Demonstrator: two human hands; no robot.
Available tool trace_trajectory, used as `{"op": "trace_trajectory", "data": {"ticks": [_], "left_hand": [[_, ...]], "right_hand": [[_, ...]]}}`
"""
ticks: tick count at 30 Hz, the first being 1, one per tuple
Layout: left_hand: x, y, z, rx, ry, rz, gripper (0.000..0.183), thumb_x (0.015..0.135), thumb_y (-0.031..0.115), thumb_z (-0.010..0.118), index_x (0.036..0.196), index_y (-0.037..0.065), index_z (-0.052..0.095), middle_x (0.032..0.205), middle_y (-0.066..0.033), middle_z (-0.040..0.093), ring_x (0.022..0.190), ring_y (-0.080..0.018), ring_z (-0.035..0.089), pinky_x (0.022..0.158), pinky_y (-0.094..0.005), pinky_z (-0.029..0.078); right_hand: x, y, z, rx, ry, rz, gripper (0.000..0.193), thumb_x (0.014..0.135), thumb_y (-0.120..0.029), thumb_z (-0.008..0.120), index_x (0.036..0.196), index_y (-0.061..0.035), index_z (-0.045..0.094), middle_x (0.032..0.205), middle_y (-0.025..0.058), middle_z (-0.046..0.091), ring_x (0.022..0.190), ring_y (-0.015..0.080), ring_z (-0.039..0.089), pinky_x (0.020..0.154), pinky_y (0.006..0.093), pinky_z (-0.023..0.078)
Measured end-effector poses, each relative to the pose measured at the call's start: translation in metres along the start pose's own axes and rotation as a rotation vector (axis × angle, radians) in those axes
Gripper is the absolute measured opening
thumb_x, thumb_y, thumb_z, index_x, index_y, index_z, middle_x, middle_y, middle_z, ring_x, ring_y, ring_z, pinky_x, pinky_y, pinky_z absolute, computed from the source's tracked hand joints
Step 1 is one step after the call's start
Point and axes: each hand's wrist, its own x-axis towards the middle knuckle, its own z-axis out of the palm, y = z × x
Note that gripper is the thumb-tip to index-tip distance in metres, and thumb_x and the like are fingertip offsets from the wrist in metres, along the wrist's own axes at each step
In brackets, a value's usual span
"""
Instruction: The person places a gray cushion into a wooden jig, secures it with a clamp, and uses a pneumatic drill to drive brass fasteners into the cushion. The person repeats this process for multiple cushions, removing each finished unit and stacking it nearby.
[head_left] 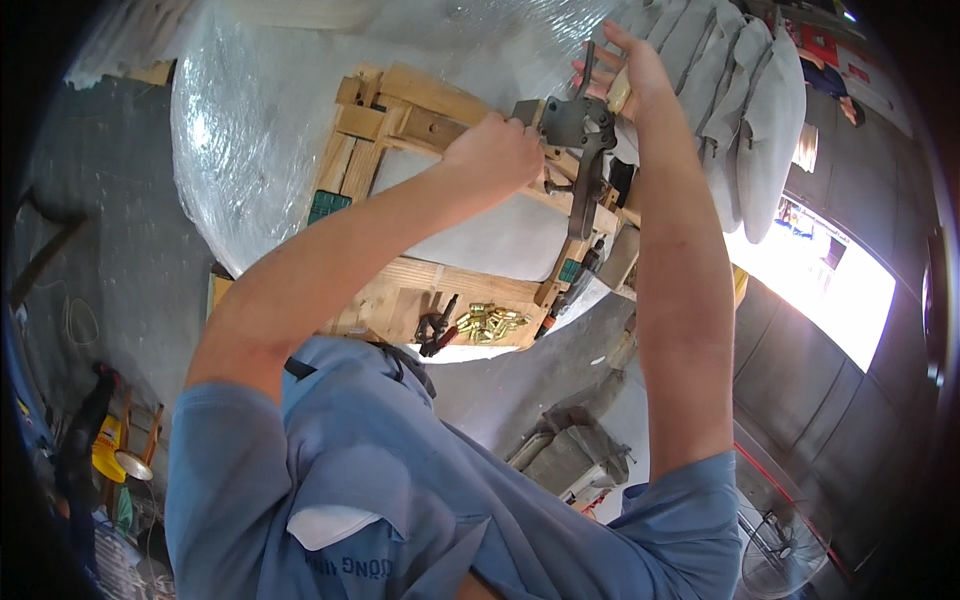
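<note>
A dark grey metal lever tool stands at the upper middle, over the right side of a wooden frame. One thin arm points up from it and a thick arm hangs down. My left hand is closed against its left side; what the fingers grip is hidden. On the other side my right hand is raised with fingers spread, close to the upper arm. A pale yellow piece lies against its palm; its kind is unclear. Nearer me on the frame lie a pile of small brass fittings and a dark hand tool.
Shiny plastic wrap spreads under the frame. Grey padded sheets are stacked at the right. Green pieces and a dark screwdriver-like tool sit along the frame. A fan stands lower right; another person is far right.
</note>
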Motion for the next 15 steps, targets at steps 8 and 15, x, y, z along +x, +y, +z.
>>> {"op": "trace_trajectory", "data": {"ticks": [8, 15], "left_hand": [[0.006, -0.002, 0.014, -0.037, -0.015, -0.029, 0.038, 0.088, 0.033, 0.083, 0.113, 0.006, 0.074, 0.109, -0.0041, 0.072, 0.108, -0.0243, 0.07, 0.083, -0.038, 0.058], [0.0, 0.004, -0.001, -0.073, -0.15, 0.007, 0.043, 0.09, 0.039, 0.081, 0.116, 0.006, 0.073, 0.115, -0.0058, 0.071, 0.114, -0.0239, 0.069, 0.085, -0.0398, 0.058]], "right_hand": [[0.033, 0.029, -0.002, -0.254, -0.002, 0.024, 0.047, 0.106, -0.026, 0.064, 0.147, -0.0076, 0.052, 0.096, 0.0071, 0.07, 0.071, 0.018, 0.066, 0.062, 0.0346, 0.06], [0.021, 0.034, 0.012, -0.109, 0.158, -0.177, 0.04, 0.105, -0.036, 0.068, 0.119, 0.0008, 0.066, 0.085, 0.007, 0.071, 0.075, 0.0185, 0.072, 0.058, 0.0335, 0.056]]}}
